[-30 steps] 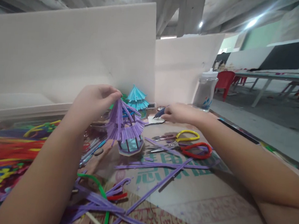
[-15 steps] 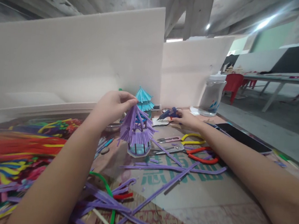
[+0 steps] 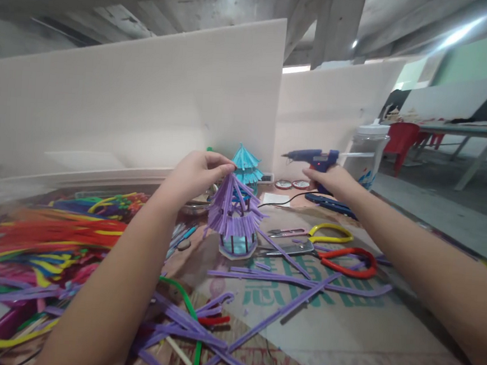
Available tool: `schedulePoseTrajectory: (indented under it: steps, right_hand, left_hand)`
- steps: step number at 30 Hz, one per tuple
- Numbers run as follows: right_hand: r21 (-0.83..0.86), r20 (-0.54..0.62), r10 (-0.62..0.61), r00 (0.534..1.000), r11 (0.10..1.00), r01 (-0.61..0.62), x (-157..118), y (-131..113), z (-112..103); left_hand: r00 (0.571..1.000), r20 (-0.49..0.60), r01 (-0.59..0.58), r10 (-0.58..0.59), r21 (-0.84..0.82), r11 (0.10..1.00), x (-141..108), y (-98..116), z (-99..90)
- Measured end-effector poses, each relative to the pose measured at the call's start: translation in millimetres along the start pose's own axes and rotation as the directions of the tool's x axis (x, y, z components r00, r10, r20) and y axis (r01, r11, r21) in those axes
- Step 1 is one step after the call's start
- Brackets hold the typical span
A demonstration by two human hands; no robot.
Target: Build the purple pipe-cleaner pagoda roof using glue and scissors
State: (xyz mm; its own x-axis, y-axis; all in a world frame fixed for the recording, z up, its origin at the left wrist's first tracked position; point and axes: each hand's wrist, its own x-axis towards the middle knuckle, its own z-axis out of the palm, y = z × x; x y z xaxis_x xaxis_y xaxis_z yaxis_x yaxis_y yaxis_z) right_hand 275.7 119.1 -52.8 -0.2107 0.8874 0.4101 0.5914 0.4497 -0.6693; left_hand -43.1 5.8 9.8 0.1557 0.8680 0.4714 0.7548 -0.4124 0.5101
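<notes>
My left hand (image 3: 206, 174) pinches the tip of the purple pavilion model (image 3: 235, 221), which stands upright on the table with a pointed upper roof and a fringed lower roof. My right hand (image 3: 332, 181) is wrapped round the handle of a blue glue gun (image 3: 313, 157), raised above the table with its nozzle pointing left and a clear glue stick out of its back. Behind the purple model stands a turquoise pavilion (image 3: 247, 163). Purple strips (image 3: 295, 280) lie in front of it. Red-handled scissors (image 3: 347, 262) and yellow-handled ones (image 3: 331, 233) lie to its right.
Colourful pipe cleaners (image 3: 66, 230) are heaped at the left. A clear bottle (image 3: 366, 153) stands behind my right hand, near blue pliers (image 3: 330, 203). White boards (image 3: 191, 99) rise behind the table. The glue gun's cord trails across the tabletop.
My right hand has lifted the glue gun off the table. My left hand still holds the roof tip. The view has shifted, so things appear farther right.
</notes>
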Motion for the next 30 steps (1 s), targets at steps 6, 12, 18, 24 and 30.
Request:
schedulePoseTrajectory:
  steps: [6,12,18,24,30]
  right_hand:
    - [0.36,-0.015,-0.206,0.978,0.912,0.197,-22,-66,-7]
    - [0.089,0.067,-0.291,0.954,0.954,0.285,-46,-102,-2]
    - [-0.084,0.113,-0.186,0.976,0.977,0.196,-52,-104,2]
    - [-0.039,0.211,-0.237,0.948,0.967,0.251,-54,-107,10]
    - [-0.139,0.157,-0.2,0.967,0.965,0.222,-55,-109,12]
  left_hand:
    - [1.0,-0.018,0.013,-0.013,-0.005,1.0,0,2,0.9]
    - [0.999,-0.044,0.001,0.001,0.037,0.999,-1,4,2.3]
    - [0.999,-0.053,0.01,-0.008,0.043,0.999,-3,7,0.8]
    - [1.0,-0.028,0.005,-0.004,0.034,0.999,-4,7,-0.4]
    - [1.0,-0.021,0.0,0.001,0.038,0.999,-5,8,-0.4]
